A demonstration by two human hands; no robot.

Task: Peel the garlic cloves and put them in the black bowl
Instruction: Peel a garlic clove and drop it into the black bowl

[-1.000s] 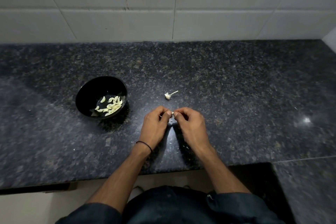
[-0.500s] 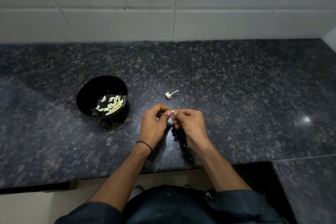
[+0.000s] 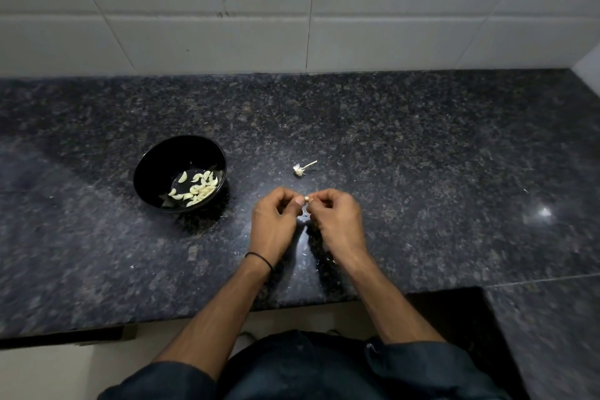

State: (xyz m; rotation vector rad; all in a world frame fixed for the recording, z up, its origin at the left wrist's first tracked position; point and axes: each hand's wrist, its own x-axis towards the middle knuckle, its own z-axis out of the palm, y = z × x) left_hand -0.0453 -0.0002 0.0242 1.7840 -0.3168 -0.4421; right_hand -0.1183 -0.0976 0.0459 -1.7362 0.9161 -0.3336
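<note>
left hand [image 3: 275, 221] and right hand [image 3: 337, 221] both pinch 1 clove [image 3: 306, 199] between them, low over the bench [image 3: 422, 156]. the bowl [image 3: 162, 156] lies to the left, nearer the left hand, which looks better placed to drop it in.

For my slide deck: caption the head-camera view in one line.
Left hand and right hand pinch one garlic clove above the granite counter; peeled cloves lie in the black bowl nearby.
</note>
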